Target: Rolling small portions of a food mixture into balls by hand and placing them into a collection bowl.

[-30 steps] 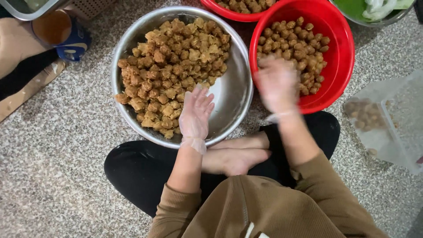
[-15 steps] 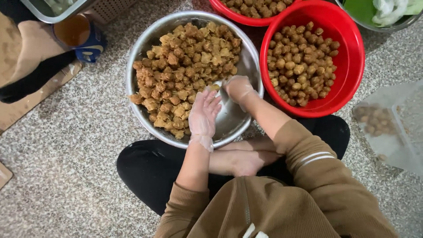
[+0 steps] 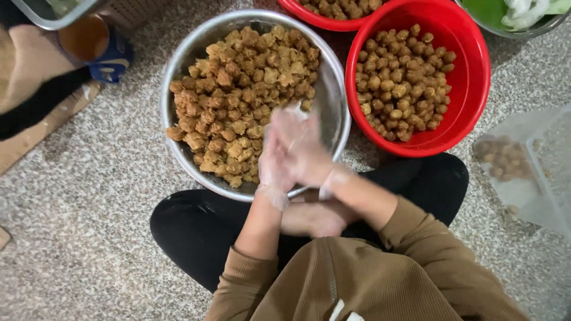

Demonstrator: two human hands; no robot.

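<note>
Head view: two gloved hands pressed together over a steel bowl of fried brown pieces.

Left hand and right hand, both in thin clear gloves, meet palm to palm above the near rim of the steel bowl, at about 5 o'clock of its heap of irregular golden-brown pieces. Motion blur hides whether a piece lies between the palms; the fingers appear loosely extended, not clenched. Judged step: rolling or shaping one portion between the palms. A next move would call for a short carry toward 2 o'clock, where the red basin holds rounder, smoother brown balls.
</note>
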